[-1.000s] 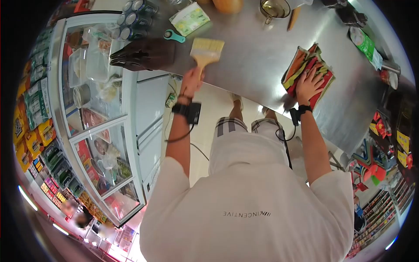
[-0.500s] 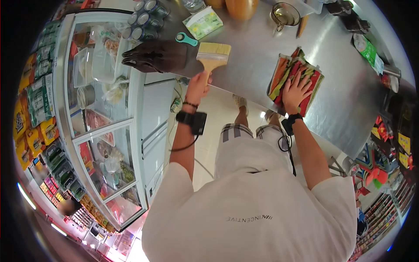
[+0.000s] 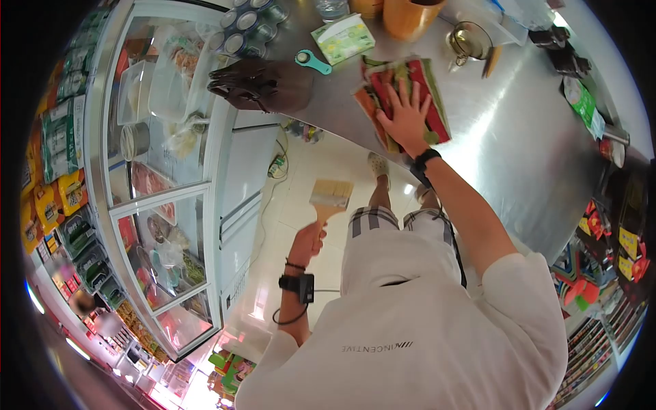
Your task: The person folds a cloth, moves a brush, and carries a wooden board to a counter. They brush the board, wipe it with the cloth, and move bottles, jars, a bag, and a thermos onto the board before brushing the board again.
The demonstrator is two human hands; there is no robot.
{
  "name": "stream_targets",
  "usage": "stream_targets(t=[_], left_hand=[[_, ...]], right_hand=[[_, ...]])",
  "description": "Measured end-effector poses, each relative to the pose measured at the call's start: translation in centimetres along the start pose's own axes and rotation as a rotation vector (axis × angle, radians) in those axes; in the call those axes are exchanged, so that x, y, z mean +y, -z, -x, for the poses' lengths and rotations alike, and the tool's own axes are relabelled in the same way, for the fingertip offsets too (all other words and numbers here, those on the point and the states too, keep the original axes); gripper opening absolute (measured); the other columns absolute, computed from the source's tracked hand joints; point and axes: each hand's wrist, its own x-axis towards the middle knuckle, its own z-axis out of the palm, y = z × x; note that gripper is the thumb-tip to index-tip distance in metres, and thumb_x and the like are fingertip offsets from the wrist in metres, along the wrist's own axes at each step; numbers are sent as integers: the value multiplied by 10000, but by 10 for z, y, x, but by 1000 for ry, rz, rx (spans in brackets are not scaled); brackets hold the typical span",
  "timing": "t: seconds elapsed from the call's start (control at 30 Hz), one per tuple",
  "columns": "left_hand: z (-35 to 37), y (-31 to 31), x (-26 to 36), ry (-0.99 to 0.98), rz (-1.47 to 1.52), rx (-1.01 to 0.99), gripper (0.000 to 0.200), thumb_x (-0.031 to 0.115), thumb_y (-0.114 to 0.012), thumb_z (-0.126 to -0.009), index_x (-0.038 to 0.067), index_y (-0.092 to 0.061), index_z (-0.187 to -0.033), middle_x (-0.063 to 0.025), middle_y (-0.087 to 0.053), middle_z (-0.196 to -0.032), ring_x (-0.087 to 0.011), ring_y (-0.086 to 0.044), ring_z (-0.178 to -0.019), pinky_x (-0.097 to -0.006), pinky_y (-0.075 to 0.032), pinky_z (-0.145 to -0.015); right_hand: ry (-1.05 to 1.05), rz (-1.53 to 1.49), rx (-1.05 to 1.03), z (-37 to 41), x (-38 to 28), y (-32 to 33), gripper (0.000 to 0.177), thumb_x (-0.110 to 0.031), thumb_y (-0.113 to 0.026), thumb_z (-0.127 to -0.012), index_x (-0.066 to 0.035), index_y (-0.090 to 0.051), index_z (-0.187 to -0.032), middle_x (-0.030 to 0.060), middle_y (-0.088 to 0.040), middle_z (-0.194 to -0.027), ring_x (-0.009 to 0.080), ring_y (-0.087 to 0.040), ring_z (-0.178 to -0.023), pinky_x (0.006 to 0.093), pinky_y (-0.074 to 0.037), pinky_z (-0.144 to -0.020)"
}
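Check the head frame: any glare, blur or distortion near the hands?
Head view: strong fisheye bending, black corners; glare streak on the steel counter beside the right hand; left hand and brush sharp; lower-left rim blurred.

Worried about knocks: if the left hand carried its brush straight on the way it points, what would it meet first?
The brush in the left hand would probably meet the front edge of the steel counter, by the coloured stack; depth is unclear.

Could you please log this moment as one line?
left hand: holds brush | right hand: flat on striped cloth | striped cloth: on steel counter
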Motion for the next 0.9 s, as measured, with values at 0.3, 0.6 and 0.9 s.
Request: stream_targets(t=[0.3,0.6,0.9], left_hand=[[18,6,-56,120,290,8,293,336,-463,-995,79,-544,-1108,45,-486,-767,10,-332,-478,-137,-229,-365],[14,6,-70,155,316,37,296,344,-455,-997,84,-532,-1115,50,-478,-763,2,-316,-472,-144,-226,-369],[10,1,-58,122,292,56,313,341,-461,-992,68,-543,-1120,38,-497,-759,-1,-339,-466,-154,-216,-356]], right_hand=[[478,-102,-180,-12,-48,-13,593,-389,-615,-783,-175,-525,-1329,58,-414,-1458,318,-247,-1418,618,-120,-1128],[438,-88,-145,-39,-77,-30,615,-429,-610,-781,-210,-511,-1348,54,-384,-1476,333,-242,-1410,648,-115,-1112],[498,-87,-171,-13,-47,-8,637,-433,-613,-783,-204,-501,-1367,65,-350,-1503,346,-225,-1421,625,-116,-1126]])
